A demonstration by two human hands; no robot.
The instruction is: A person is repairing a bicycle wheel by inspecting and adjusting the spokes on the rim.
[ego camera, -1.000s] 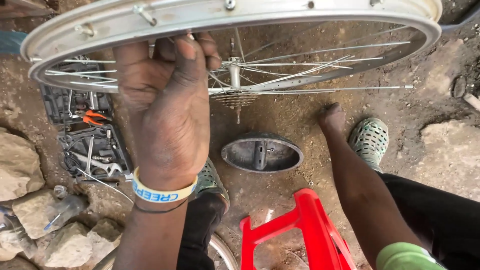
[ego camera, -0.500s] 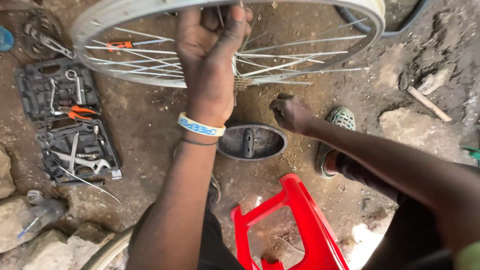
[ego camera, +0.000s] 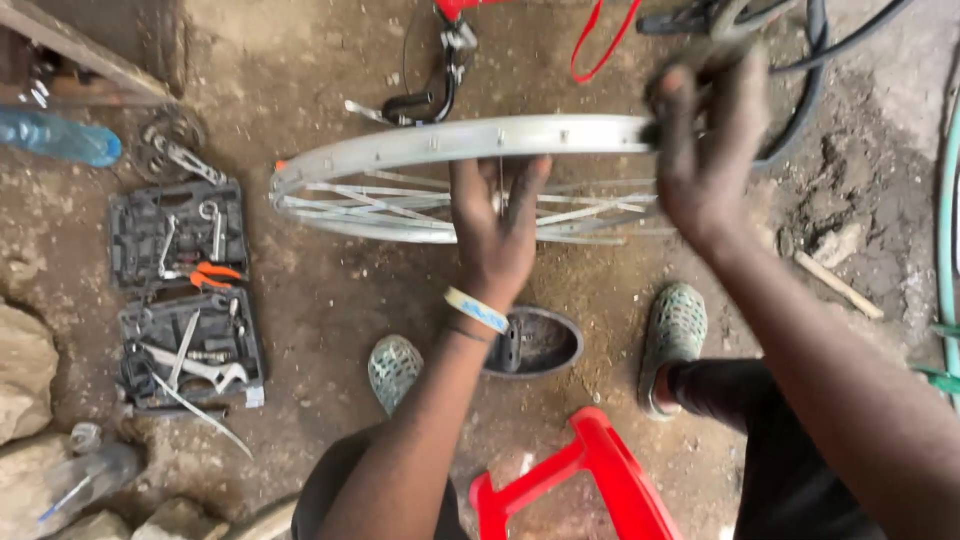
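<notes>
Dirt floor (ego camera: 330,310) lying below, your left hand (ego camera: 497,240) and right hand (ego camera: 705,165) are gripping the wheel (ego camera: 430,140), fingers curled.

The bicycle wheel (ego camera: 440,190) hangs above the dirt ground (ego camera: 330,300); an open tool case (ego camera: 185,295) lies to its left, a bicycle saddle (ego camera: 535,342) below it between two shoes, a plastic stool (ego camera: 590,485) nearer still

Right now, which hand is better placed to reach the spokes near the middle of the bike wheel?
Probably the left hand. Its fingers already lie across the spokes at the middle of the wheel. The right hand grips the rim's right end, apparently steadying it, though it is blurred.
</notes>
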